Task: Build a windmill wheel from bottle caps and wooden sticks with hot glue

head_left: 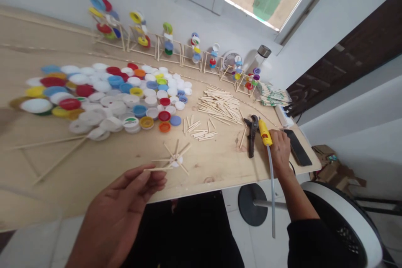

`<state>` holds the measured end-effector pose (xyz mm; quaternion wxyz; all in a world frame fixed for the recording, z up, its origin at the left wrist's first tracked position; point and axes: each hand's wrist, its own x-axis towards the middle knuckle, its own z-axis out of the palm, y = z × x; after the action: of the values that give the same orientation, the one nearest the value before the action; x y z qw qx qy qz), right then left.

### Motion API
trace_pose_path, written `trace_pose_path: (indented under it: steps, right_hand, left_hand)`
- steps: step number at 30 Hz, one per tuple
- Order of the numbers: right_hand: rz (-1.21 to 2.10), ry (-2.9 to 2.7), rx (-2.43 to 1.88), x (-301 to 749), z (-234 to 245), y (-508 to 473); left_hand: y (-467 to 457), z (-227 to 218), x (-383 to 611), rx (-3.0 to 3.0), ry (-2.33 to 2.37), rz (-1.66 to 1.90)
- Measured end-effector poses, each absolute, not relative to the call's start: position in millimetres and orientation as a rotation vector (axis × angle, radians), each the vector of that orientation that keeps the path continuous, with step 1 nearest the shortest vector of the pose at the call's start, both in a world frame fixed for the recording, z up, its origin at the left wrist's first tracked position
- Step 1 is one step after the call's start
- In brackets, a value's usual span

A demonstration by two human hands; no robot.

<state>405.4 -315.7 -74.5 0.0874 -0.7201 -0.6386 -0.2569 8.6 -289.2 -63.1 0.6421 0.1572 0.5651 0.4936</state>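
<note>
My left hand (125, 205) pinches a thin wooden stick (158, 169) just above the near edge of the wooden table (94, 163). Right beside that stick lies a white bottle cap with several sticks fanned out from it like spokes (176, 160). My right hand (279, 150) is closed around a yellow glue gun (265, 132) at the table's right end, a clear glue stick (271, 192) trailing down from it. Black pliers (251, 134) lie just left of the gun.
Many coloured bottle caps (103, 96) cover the left of the table. A pile of short sticks (220, 104) lies in the middle. Stick frames with caps (169, 46) line the back wall. A black phone (297, 146) sits at the right edge; a white chair (345, 213) below.
</note>
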Motion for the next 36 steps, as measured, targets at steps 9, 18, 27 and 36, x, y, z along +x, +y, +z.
trace_pose_path:
  steps: [9, 18, 27, 36]
  right_hand:
    - [-0.572, -2.076, -2.088, 422, -83, -319]
    - [-0.1, -1.744, -1.742, 327, -39, -343]
    - [0.648, -1.391, -1.33, 162, -57, -340]
    - [0.678, -1.21, -1.27, 135, -68, -336]
  left_hand:
    - [-290, -67, 7, 0.384, 1.201, 1.153]
    - [-293, -72, 11, 0.237, 1.007, 1.041]
    - [-314, -76, 20, -0.07, 0.755, 0.943]
    - [-325, -70, 23, -0.072, 0.599, 0.91]
